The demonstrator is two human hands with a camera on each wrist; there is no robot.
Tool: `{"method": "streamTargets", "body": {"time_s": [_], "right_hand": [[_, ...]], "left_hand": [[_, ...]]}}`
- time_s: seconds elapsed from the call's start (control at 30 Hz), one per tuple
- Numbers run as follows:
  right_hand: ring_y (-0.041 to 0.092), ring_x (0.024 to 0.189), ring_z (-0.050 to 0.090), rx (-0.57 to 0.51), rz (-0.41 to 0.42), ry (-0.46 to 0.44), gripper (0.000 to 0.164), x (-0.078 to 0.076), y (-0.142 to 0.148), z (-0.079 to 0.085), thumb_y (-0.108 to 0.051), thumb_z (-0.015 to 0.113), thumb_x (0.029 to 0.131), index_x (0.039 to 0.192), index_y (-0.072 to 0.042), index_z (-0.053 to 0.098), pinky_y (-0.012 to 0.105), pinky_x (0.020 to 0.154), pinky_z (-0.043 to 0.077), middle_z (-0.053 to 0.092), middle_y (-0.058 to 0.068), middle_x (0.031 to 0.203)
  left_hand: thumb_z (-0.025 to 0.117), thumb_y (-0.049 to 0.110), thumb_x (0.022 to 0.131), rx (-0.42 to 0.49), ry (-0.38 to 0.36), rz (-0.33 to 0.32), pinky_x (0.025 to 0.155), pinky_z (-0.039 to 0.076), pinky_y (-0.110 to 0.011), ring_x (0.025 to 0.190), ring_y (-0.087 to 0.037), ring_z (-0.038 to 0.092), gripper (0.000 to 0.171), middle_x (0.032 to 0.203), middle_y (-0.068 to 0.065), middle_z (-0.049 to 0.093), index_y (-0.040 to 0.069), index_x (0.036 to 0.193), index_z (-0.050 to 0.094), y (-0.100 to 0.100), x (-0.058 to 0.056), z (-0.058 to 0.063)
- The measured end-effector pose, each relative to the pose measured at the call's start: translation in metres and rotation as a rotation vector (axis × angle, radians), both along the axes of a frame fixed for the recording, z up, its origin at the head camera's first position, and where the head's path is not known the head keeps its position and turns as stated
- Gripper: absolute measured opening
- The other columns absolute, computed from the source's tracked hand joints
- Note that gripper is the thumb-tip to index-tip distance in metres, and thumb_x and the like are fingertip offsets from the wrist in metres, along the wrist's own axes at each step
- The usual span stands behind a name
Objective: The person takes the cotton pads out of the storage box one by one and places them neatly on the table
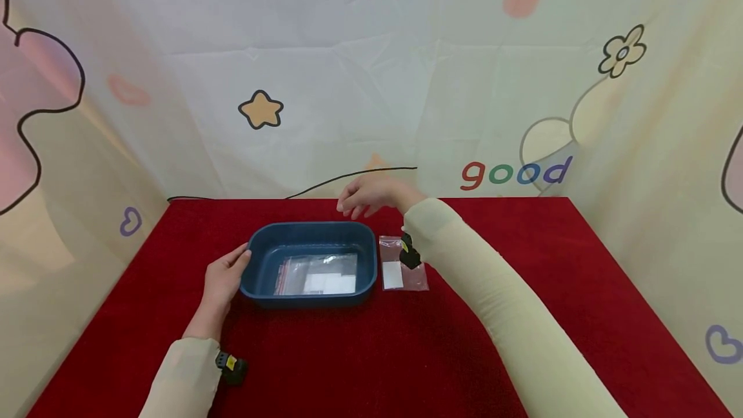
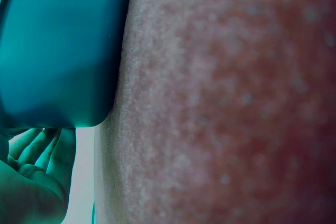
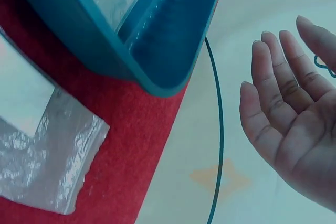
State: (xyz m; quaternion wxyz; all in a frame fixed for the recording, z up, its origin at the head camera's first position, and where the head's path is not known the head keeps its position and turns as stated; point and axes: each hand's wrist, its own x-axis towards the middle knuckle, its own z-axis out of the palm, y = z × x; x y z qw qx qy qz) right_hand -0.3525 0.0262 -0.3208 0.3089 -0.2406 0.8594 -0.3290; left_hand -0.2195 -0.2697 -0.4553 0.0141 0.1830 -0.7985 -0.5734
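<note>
A blue oval-cornered plastic basin (image 1: 316, 302) stands on the red cloth, with clear zip bags (image 1: 322, 273) lying flat inside it, white pieces showing in them. At the basin's left end my left hand (image 1: 225, 279) holds the rim; the left wrist view shows its fingers (image 2: 60, 158) along the outer wall, partly hidden. My right hand (image 1: 371, 195) hovers beyond the basin's back right corner, holding nothing, its fingers loosely bent. Beside the basin's right end lies another clear zip bag (image 1: 413, 279) with a white card in it, partly covered by the right wrist's camera.
Red cloth (image 1: 325, 360) covers the table. A printed white curtain (image 1: 348, 82) hangs behind the far edge and along both sides. A black wrist camera (image 1: 232, 368) is strapped to the left wrist, another (image 1: 409, 251) to the right.
</note>
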Motion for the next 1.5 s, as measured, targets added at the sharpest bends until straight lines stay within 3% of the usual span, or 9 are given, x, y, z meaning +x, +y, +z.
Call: {"method": "streamTargets", "body": {"time_s": [0.2, 0.4, 0.93, 1.2, 1.5], "right_hand": [[0.041, 0.124, 0.064, -0.027, -0.001, -0.043, 0.036, 0.000, -0.013, -0.008, -0.023, 0.064, 0.099, 0.128, -0.001, 0.066, 0.045, 0.110, 0.053, 0.066, 0.024, 0.130], [0.037, 0.124, 0.066, 0.009, 0.014, -0.036, 0.036, 0.001, -0.023, -0.014, -0.023, 0.063, 0.100, 0.130, -0.003, 0.067, 0.040, 0.106, 0.056, 0.069, 0.018, 0.128], [0.033, 0.128, 0.064, 0.027, -0.047, -0.172, 0.043, 0.005, -0.042, -0.033, -0.027, 0.059, 0.104, 0.138, -0.001, 0.062, 0.043, 0.114, 0.049, 0.067, 0.019, 0.137], [0.031, 0.128, 0.065, 0.069, -0.064, -0.190, 0.041, 0.010, -0.052, -0.040, -0.028, 0.062, 0.103, 0.135, -0.004, 0.066, 0.045, 0.115, 0.048, 0.068, 0.016, 0.135], [0.030, 0.129, 0.064, 0.104, -0.053, -0.195, 0.041, 0.014, -0.059, -0.045, -0.027, 0.061, 0.103, 0.136, -0.003, 0.065, 0.045, 0.115, 0.048, 0.067, 0.016, 0.137]], "left_hand": [[0.046, 0.025, 0.110, -0.007, -0.006, 0.000, 0.118, 0.043, -0.052, 0.142, -0.038, 0.047, 0.050, 0.161, -0.024, 0.040, 0.004, 0.156, 0.041, 0.000, 0.000, -0.001], [0.046, 0.026, 0.110, -0.013, -0.004, -0.003, 0.117, 0.043, -0.051, 0.141, -0.037, 0.048, 0.051, 0.161, -0.023, 0.041, 0.004, 0.155, 0.042, 0.000, 0.001, -0.001], [0.045, 0.026, 0.110, -0.018, 0.000, 0.000, 0.117, 0.044, -0.051, 0.140, -0.037, 0.050, 0.050, 0.160, -0.023, 0.042, 0.005, 0.155, 0.042, 0.000, 0.000, -0.002], [0.046, 0.028, 0.110, -0.038, 0.002, -0.005, 0.116, 0.045, -0.049, 0.140, -0.037, 0.050, 0.051, 0.159, -0.023, 0.043, 0.004, 0.155, 0.042, -0.001, -0.001, -0.001], [0.046, 0.024, 0.110, 0.002, 0.000, -0.009, 0.120, 0.039, -0.049, 0.150, -0.035, 0.038, 0.050, 0.164, -0.021, 0.037, 0.004, 0.156, 0.041, -0.002, 0.000, -0.001]]}}
